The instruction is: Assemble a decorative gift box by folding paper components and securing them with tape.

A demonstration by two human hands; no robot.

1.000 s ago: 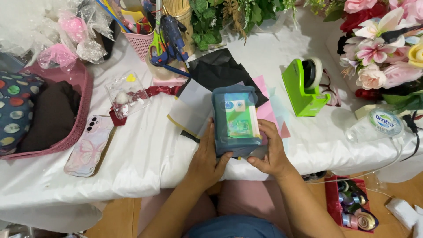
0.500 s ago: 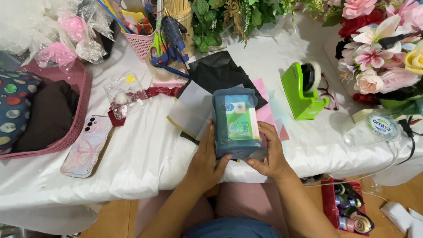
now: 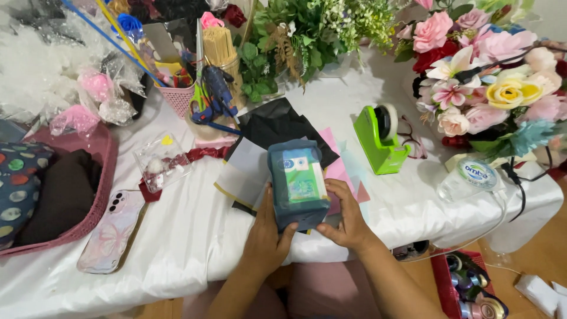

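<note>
A box wrapped in dark blue tissue paper, with a green printed face showing through its top, stands near the table's front edge. My left hand grips its left and lower side. My right hand presses its right lower corner, fingers on the paper fold. Under the box lie sheets of black paper, a white sheet and pink paper.
A green tape dispenser stands right of the box. A phone and pink basket lie left. A glue gun and scissors, flower bouquets, a plastic lid and a white tablecloth surround them.
The box has stayed in both hands with only slight finger shifts along its lower edge; the view has moved a little.
</note>
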